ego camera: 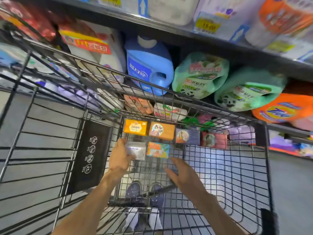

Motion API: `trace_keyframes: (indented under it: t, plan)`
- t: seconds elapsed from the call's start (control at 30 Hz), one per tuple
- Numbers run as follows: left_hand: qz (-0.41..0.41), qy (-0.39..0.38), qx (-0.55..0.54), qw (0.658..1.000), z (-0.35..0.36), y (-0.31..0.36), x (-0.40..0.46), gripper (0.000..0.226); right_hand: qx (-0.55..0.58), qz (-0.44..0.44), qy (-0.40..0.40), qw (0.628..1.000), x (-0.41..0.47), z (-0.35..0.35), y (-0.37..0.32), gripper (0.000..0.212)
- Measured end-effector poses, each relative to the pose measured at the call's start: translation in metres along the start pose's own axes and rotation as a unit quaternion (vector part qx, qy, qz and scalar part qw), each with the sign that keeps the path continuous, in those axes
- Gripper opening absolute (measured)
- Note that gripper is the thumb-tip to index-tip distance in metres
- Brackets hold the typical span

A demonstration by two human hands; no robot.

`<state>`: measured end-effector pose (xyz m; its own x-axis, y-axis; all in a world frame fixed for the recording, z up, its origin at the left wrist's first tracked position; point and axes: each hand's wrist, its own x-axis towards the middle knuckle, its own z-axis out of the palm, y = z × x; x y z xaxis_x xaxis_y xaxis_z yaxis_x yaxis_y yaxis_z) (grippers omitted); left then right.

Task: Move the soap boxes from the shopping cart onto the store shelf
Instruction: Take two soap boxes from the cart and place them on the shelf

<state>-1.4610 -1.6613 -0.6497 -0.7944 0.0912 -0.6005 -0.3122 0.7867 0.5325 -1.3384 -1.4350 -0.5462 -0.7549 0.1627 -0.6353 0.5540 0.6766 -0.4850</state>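
Head view: the left hand (120, 156) gripped a silver box (136, 150) on the cart (220, 167) floor, likely to lift it. The right hand (183, 175) hovered open near the teal box (158, 149). 4 boxes lined the far wall, below the shelf (203, 38).

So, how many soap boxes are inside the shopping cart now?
6. Back row, left to right: yellow box, orange box, dark blue box, red box. In front: silver box in the left hand, and a multicoloured box.
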Motion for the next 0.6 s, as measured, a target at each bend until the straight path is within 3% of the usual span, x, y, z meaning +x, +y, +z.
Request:
trace_keyframes:
  t: [0.07,0.17,0.3,0.37,0.5,0.6]
  plan:
    - [0.004,0.001,-0.013,1.000,-0.006,-0.002,-0.006,0.070,-0.017,-0.001,0.012,1.000,0.017,0.009,0.000,0.045]
    - [0.010,-0.004,-0.027,1.000,-0.018,-0.003,-0.017,0.055,0.049,0.061,0.015,0.997,0.044,0.019,0.000,0.038]
    - [0.034,0.017,-0.030,0.999,-0.031,-0.009,-0.034,0.048,0.106,0.111,0.045,0.987,0.078,0.031,-0.003,0.071]
    - [0.037,0.021,-0.036,0.998,-0.035,-0.015,-0.039,0.050,0.099,0.141,0.035,0.984,0.092,0.038,-0.005,0.072]
    - [0.028,0.037,-0.053,0.997,-0.038,-0.025,-0.046,0.054,0.113,0.135,0.050,0.983,0.109,0.056,0.007,0.077]
    - [0.026,0.043,-0.054,0.997,-0.037,-0.021,-0.053,0.055,0.131,0.109,0.083,0.982,0.110,0.059,0.016,0.065]
